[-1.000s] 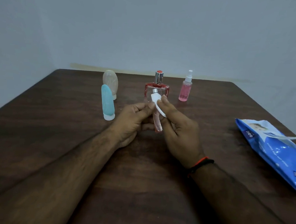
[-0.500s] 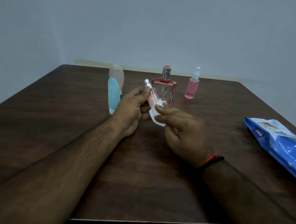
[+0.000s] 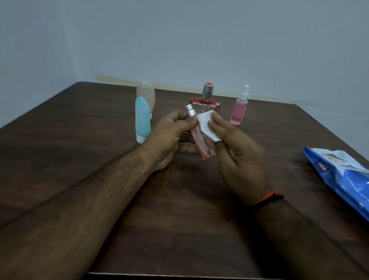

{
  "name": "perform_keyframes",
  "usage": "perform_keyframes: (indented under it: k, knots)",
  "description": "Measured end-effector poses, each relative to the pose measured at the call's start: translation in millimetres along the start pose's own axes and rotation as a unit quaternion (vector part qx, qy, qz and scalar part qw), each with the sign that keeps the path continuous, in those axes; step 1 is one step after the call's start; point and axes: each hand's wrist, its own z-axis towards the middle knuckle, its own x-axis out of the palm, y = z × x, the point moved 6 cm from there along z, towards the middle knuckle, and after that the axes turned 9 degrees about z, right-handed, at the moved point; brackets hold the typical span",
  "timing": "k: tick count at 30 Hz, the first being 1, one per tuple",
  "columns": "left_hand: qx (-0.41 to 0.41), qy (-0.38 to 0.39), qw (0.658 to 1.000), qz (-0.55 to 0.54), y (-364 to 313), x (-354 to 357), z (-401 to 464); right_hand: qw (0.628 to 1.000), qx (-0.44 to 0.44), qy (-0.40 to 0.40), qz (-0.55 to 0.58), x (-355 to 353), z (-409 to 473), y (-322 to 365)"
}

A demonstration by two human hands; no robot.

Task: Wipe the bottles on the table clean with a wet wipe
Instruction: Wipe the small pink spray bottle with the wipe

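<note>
Since half a second ago you have slid the folded white wet wipe (image 3: 208, 125) up from the lower part of the slim pink glass vial with the silver cap (image 3: 198, 133) to just under that cap. Your left hand (image 3: 168, 136) grips the vial, thumb and fingers curled round it so it is tilted, cap away from you. Your right hand (image 3: 237, 152) pinches the wipe between thumb and fingertips (image 3: 215, 122) and presses it on the vial's upper side.

Beyond your fingers stand four more bottles on the dark wooden table (image 3: 69, 153): a pale blue soft tube (image 3: 142, 120) just left of your left knuckles, a clear oval tube (image 3: 145, 95) behind it, a square red-trimmed glass perfume bottle (image 3: 206, 102) behind the wipe, and a small pink spray bottle (image 3: 239, 107) beyond your right fingertips. The blue wipe pack (image 3: 346, 186) lies well off to your right.

By my reckoning you are mid-way through this vial. Whether the standing four are already wiped cannot be told from here.
</note>
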Motion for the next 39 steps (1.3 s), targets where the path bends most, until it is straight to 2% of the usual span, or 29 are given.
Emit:
perform_keyframes:
  k: [4, 8, 16, 22, 24, 29, 39]
  knots:
    - [-0.006, -0.005, 1.0, -0.015, 1.3, 0.8, 0.2, 0.994, -0.005, 0.105, -0.024, 18.0, -1.8, -0.7]
    - [-0.015, -0.028, 0.999, -0.031, 4.6, -4.7, 1.9, 0.992, -0.061, 0.105, -0.035, 20.8, -5.6, 1.9]
    - [-0.008, -0.035, 0.999, -0.022, 0.5, -7.6, 0.0, 0.993, -0.106, 0.036, -0.046, 5.0, -7.1, 12.1]
    - [-0.01, -0.022, 0.999, -0.027, -1.0, -3.8, -1.0, 0.994, -0.03, -0.101, -0.021, -23.8, -1.9, 4.8]
    - [-0.009, -0.008, 1.0, -0.012, -0.3, 0.1, -1.9, 0.996, -0.024, -0.083, -0.016, -19.1, -0.2, 4.8]
    - [-0.003, 0.012, 1.0, -0.018, 1.8, 6.3, -0.7, 0.998, -0.032, 0.035, -0.03, 6.2, 0.5, 5.0]
    - [0.006, -0.05, 0.997, -0.066, -3.2, -10.0, -0.4, 0.989, -0.109, 0.045, -0.091, 4.5, -7.1, 13.2]
